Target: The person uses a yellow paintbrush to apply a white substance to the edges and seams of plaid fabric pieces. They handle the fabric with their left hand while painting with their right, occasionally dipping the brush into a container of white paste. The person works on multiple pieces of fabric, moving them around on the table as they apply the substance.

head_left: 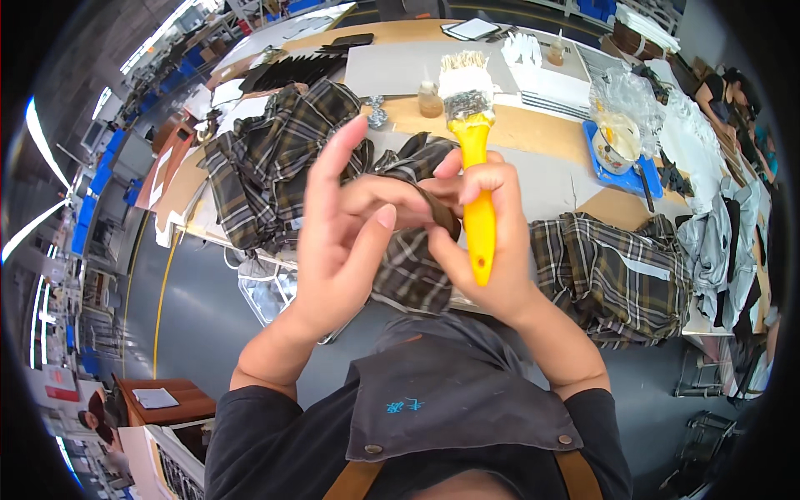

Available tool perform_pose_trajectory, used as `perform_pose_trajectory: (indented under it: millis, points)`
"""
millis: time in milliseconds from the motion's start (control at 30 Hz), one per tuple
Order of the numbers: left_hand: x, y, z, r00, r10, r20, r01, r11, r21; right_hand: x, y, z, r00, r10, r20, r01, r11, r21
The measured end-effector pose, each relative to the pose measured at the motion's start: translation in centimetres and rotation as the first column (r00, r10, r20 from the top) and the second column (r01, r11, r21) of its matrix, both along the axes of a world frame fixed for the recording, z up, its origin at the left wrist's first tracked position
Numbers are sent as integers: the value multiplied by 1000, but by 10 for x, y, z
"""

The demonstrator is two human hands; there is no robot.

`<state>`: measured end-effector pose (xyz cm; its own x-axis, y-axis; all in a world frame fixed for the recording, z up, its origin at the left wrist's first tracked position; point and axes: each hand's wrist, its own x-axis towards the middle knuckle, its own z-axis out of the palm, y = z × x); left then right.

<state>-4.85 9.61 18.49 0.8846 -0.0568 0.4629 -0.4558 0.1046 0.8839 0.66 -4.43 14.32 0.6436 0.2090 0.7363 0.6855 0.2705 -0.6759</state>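
Observation:
My right hand [500,250] is closed round the yellow handle of a paintbrush [475,158], bristles up and coated white. Its thumb and lower fingers also touch the brown edge [439,208] of a dark plaid cloth piece [412,271], which hangs below between my hands. My left hand [346,233] is raised beside it, index finger pointing up and thumb held apart. The other left fingers bend toward the brown edge; whether they grip it is hidden. Behind the left hand, a heap of plaid garments [267,167] lies on the table.
More folded plaid garments [612,275] lie at the right table edge. Beyond them stands a blue tray [608,177] with a bowl of white paste [618,146]. A small jar [430,100], white gloves [522,50] and a plastic bag [617,96] are farther back. A metal-framed stool [267,292] stands below the table.

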Motion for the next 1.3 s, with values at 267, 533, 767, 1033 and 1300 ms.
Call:
perform_pose_trajectory:
  millis: [267, 533, 767, 1033, 1300]
  points:
    - [8, 12, 2, 994, -1, 105, -43, 908, 417, -3, -38, 11, 751, 531, -393, -430, 845, 318]
    - [72, -35, -90, 872, 4, -490, -28, 999, -41, 34, -67, -82, 904, -147, -402, 122, 989, -86]
    - [113, -69, -134, 879, 10, -476, -43, 997, -58, 10, -124, -80, 817, -429, -386, 457, 889, -21]
    - [137, -76, -144, 825, -66, -561, -32, 986, -163, 50, -113, -88, 793, -478, -379, 439, 878, -190]
    - [137, -73, -151, 823, -13, -567, -43, 995, -86, 54, -116, -72, 760, -486, -432, 442, 873, -204]
